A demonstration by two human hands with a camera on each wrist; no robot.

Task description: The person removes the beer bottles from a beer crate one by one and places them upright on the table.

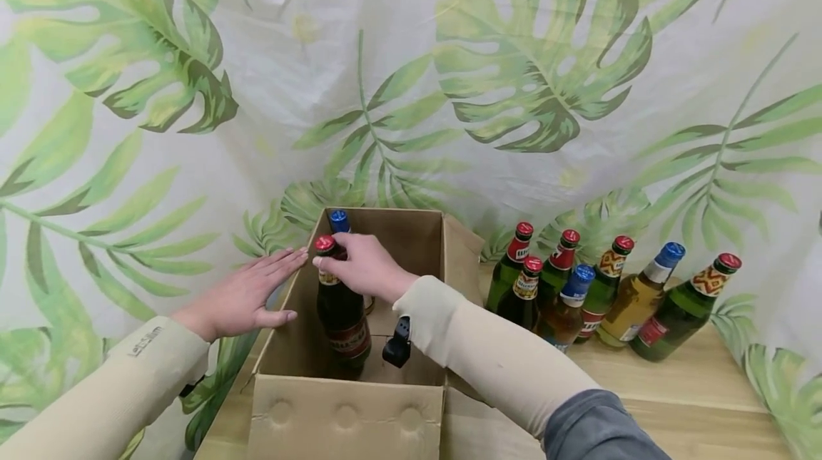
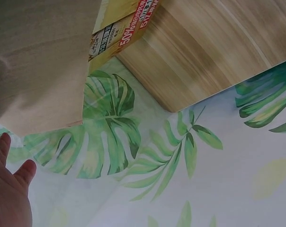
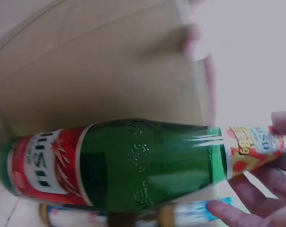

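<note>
In the head view a green beer bottle (image 1: 342,317) with a red cap stands nearly upright inside an open cardboard box (image 1: 347,383). My right hand (image 1: 369,265) grips its neck near the cap. The right wrist view shows the same green bottle (image 3: 147,163) with its red label, the fingers (image 3: 256,194) around the neck. Behind it in the box is a blue-capped bottle (image 1: 339,220), partly hidden by the hand. My left hand (image 1: 247,296) lies with straight fingers against the box's left side. In the left wrist view, part of the left hand (image 2: 10,189) shows beside a cardboard flap (image 2: 39,71).
Several beer bottles stand to the right of the box on the wooden table (image 1: 693,381), among them a red-capped green bottle (image 1: 683,310) and a blue-capped amber bottle (image 1: 632,303). A leaf-patterned cloth (image 1: 398,89) hangs behind. The box's right flap (image 1: 464,267) folds outward.
</note>
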